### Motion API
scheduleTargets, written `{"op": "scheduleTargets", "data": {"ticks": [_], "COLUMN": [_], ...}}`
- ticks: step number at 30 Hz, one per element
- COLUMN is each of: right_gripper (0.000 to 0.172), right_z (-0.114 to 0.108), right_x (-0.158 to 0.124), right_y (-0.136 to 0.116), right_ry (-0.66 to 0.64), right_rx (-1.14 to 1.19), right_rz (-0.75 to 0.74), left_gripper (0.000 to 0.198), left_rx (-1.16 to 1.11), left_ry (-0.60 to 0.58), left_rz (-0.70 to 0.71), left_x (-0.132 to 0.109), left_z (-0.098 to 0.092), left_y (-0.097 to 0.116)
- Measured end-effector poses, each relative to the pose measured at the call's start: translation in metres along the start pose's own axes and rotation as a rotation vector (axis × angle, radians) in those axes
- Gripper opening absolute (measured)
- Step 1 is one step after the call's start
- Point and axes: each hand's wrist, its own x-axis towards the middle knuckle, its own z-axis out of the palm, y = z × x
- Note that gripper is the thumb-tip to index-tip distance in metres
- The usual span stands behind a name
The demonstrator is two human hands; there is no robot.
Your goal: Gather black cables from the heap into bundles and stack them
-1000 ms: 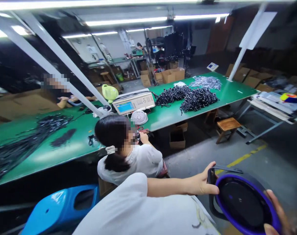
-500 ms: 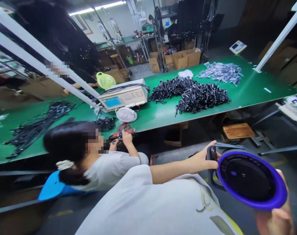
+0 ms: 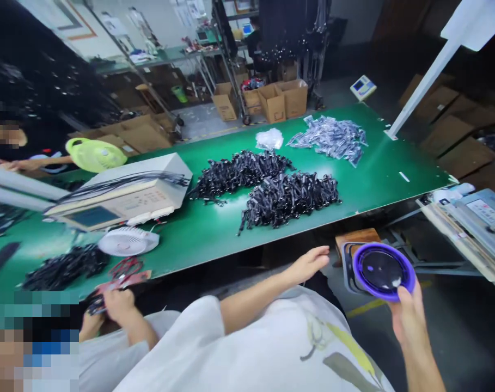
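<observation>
My right hand [image 3: 406,316] holds a round black disc with a purple rim [image 3: 381,270] by its lower edge, out beyond my body. A black frame [image 3: 347,267] runs along the disc's left side. My left hand [image 3: 308,265] reaches across my white shirt, holding nothing, a short gap from that frame. Further left, a co-worker's hands [image 3: 118,307] grip a small dark item near a red-and-black cable bundle [image 3: 127,268].
A long green workbench [image 3: 214,242] carries a beige instrument [image 3: 124,198], a white fan [image 3: 128,241], black cable heaps [image 3: 263,190] and bagged parts [image 3: 331,139]. A wooden stool [image 3: 356,239] and a cluttered side table [image 3: 463,234] stand nearby. Cardboard boxes [image 3: 275,100] line the back.
My left hand has let go of the disc's black frame and moved left. The disc sits farther from me, and the view has swung right, moving the co-worker to the lower left.
</observation>
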Motion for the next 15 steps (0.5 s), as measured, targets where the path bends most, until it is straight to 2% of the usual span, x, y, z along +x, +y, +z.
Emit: {"op": "scheduleTargets", "data": {"ticks": [4,7,9,11,13,15], "right_gripper": [0.089,0.08,0.071,0.067,0.065,0.068], "right_z": [-0.001,0.0,0.003,0.007,0.012,0.019], "right_x": [0.191,0.346,0.448,0.541,0.622,0.688], "right_y": [0.002,-0.019,-0.038,-0.055,-0.066,-0.07], "right_ry": [0.043,0.096,0.147,0.18,0.182,0.148], "right_rx": [-0.107,-0.233,-0.32,-0.393,-0.462,-0.541], "right_rz": [-0.009,-0.103,-0.165,-0.215,-0.249,-0.277], "left_gripper": [0.052,0.046,0.036,0.025,0.016,0.011], "left_rx": [0.006,0.0,-0.007,-0.011,-0.01,-0.013], "left_ry": [0.359,0.681,0.856,0.975,1.059,1.117], "left_rz": [-0.082,-0.209,-0.3,-0.383,-0.465,-0.538], "left_x": [0.059,0.089,0.105,0.123,0.142,0.16], "left_z": [-0.056,-0.084,-0.088,-0.084,-0.079,-0.076], "left_y": [0.003,0.006,0.011,0.015,0.016,0.014]}}
